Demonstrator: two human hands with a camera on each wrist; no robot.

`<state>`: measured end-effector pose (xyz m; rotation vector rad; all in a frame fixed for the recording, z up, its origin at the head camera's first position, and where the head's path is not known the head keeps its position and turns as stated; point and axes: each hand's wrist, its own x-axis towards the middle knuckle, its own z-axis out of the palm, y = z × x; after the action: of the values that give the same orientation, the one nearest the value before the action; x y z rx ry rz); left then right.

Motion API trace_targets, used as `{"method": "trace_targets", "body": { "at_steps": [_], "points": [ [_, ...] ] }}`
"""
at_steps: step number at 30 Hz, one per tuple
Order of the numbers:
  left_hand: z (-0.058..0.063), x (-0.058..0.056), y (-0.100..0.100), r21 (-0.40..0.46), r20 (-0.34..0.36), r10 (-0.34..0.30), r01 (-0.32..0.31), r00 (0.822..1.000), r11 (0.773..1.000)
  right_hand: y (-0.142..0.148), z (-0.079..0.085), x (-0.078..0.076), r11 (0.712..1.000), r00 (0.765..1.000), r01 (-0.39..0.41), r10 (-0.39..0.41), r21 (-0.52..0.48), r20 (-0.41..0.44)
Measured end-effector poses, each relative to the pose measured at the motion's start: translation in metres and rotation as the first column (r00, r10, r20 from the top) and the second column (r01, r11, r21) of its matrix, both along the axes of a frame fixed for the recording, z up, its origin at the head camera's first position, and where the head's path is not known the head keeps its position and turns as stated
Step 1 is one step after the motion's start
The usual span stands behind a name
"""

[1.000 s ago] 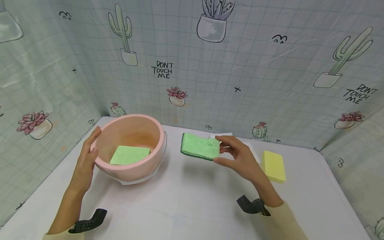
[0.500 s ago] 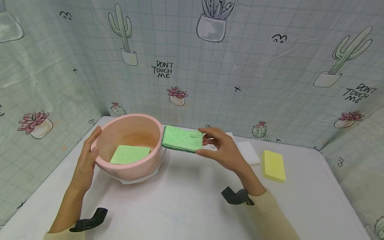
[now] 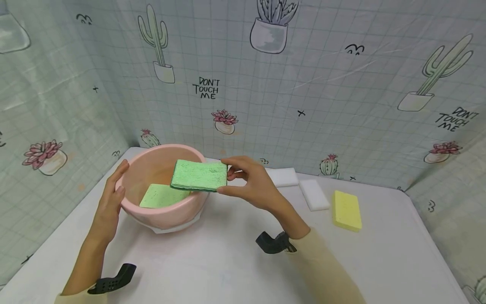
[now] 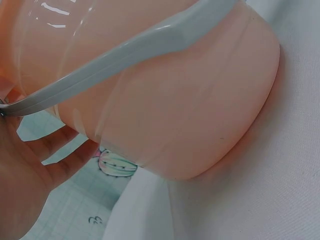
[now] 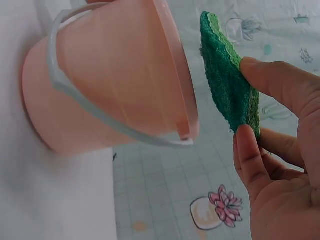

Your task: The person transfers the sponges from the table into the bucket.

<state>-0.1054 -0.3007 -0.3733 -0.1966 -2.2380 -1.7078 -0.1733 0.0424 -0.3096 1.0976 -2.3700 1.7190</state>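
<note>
A pink bucket (image 3: 144,171) with a pale handle stands on the white table at left, and a light green sponge (image 3: 161,196) lies flat inside it. My right hand (image 3: 247,185) pinches a second green sponge (image 3: 199,175) by its right end and holds it level above the bucket's right rim. In the right wrist view that sponge (image 5: 227,80) shows its dark green scouring side beside the bucket's rim (image 5: 175,70). My left hand (image 3: 112,194) rests with straight fingers against the bucket's left wall (image 4: 165,105).
Two white sponges (image 3: 282,176) (image 3: 314,194) and a yellow sponge (image 3: 346,210) lie on the table at right. Cactus-print curtain walls close in the back and both sides. Black wrist mounts (image 3: 111,283) (image 3: 274,243) sit on both forearms.
My right hand has carried the green sponge leftward, from the middle of the table to over the bucket's right rim. The left hand and bucket stayed put.
</note>
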Motion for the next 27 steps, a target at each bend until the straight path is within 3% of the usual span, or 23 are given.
{"method": "trace_targets", "body": {
  "at_steps": [16, 27],
  "points": [
    [0.002, 0.000, -0.001, -0.011, -0.015, -0.008, 0.008, 1.000, 1.000, -0.051, 0.018, -0.004, 0.993, 0.998, -0.004, -0.002, 0.115, 0.055],
    [0.001, -0.001, -0.001, -0.013, -0.036, -0.013, 0.013, 0.999, 1.000, -0.087, 0.021, -0.007, 0.960, 0.997, -0.005, 0.024, 0.281, -0.067]
  ]
}}
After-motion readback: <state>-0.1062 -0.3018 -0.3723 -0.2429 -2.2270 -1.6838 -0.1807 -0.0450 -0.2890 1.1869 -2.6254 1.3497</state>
